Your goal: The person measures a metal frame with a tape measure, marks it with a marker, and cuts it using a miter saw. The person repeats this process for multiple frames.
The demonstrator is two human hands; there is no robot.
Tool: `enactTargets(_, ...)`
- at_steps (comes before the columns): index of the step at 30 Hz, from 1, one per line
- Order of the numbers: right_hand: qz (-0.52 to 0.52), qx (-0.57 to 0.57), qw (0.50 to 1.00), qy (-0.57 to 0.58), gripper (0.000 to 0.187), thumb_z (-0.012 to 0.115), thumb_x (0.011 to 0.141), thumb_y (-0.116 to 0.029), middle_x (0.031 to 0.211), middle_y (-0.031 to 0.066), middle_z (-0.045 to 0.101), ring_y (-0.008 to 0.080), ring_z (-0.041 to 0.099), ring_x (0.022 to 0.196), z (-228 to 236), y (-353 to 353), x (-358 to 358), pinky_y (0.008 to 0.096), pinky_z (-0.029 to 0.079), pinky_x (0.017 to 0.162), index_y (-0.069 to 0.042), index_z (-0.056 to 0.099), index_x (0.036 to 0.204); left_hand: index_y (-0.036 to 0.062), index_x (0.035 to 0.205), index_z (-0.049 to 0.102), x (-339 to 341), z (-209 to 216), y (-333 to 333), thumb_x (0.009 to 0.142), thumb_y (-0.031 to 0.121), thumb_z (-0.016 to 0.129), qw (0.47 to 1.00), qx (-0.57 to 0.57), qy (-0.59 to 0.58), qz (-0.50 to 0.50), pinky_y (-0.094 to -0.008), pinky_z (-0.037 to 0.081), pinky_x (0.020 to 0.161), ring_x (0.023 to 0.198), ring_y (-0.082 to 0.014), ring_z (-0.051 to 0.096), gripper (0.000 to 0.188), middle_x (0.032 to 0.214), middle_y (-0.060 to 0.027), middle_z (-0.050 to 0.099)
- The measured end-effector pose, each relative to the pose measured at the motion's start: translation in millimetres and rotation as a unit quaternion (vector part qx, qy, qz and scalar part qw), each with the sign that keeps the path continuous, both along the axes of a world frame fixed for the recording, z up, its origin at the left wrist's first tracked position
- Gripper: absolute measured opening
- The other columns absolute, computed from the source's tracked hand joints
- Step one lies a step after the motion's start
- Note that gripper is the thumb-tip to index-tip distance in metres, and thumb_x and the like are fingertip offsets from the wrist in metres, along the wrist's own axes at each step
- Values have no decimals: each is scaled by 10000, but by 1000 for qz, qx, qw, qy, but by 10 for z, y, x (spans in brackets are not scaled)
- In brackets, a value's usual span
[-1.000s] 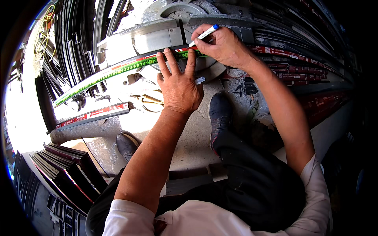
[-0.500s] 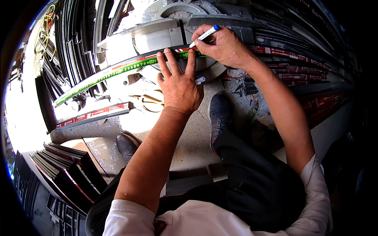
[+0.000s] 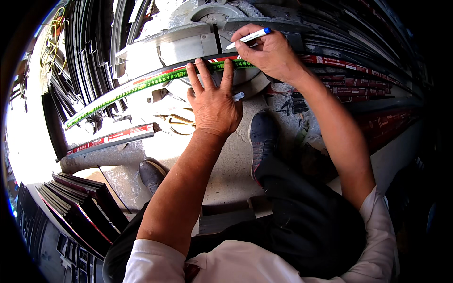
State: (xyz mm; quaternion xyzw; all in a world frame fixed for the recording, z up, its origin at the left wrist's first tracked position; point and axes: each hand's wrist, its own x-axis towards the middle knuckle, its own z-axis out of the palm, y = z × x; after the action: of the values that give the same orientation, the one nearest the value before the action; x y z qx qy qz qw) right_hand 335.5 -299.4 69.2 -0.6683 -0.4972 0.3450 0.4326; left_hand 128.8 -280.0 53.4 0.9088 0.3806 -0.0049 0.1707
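A green tape measure (image 3: 111,97) lies along the near edge of a long dark metal profile (image 3: 337,62) with red film. Both stretch across the base of what looks like a mitre saw (image 3: 186,49). My left hand (image 3: 214,106) presses down there, fingers spread, their tips over the tape and the profile. A translucent cap (image 3: 239,96) pokes out beside that hand's right edge; the thumb is hidden, so its grip on the cap does not show. Pinched in my right hand (image 3: 271,54) is a white marker (image 3: 250,37) with a blue end, its tip just above the profile.
Long dark profiles (image 3: 85,52) stand at the back left, with more red-filmed ones (image 3: 358,89) at right. A short red-filmed piece (image 3: 113,137) and pliers-like yellow handles (image 3: 180,123) lie left of my hand. Stacked cut profiles (image 3: 80,207) sit at lower left. Shavings litter the area.
My right hand has lifted the marker slightly away from the profile; the marker now tilts flatter. My left hand has shifted a touch to the left and stays on the tape.
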Motion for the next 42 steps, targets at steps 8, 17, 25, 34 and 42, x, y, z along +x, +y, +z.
enactTargets(8,-128,40,982,133,129,719,1018,-112,905,-28,696,21,652,811,312,-582,-170,201,528,707,-20,695,1106,290,1677,348,-11,3,1,880,338,739,1000,4,-9,4,-670,350,1165,1550,-626,166,889,1684,-384,165)
enactTargets(17,-146,-29,973,176,116,735,998,-106,882,-34,670,-5,604,747,261,-973,-478,185,471,623,-14,694,1056,259,1662,367,-24,-40,-2,831,311,746,999,2,-43,5,-689,356,1114,1563,-608,158,915,1690,-394,163)
enactTargets(25,-108,-75,977,166,87,732,999,-111,789,-40,668,11,598,699,52,-845,-634,214,471,601,-37,704,1035,263,1670,355,-24,-45,-2,842,333,744,999,1,-42,2,-686,351,1119,1572,-600,142,918,1698,-393,145)
enactTargets(34,-140,-92,960,225,170,709,1043,-166,790,41,716,71,656,684,-69,-820,-749,243,546,595,-8,651,1015,264,1673,353,-20,-54,2,868,370,736,999,1,-35,3,-693,348,1118,1575,-597,132,897,1699,-397,130)
enactTargets(42,-220,-61,933,279,178,662,1086,-191,829,44,699,88,653,716,-108,-1105,-620,242,537,642,-19,662,1043,247,1654,381,-19,-38,1,856,314,714,999,9,-32,1,-702,373,1091,1560,-607,163,868,1681,-393,184)
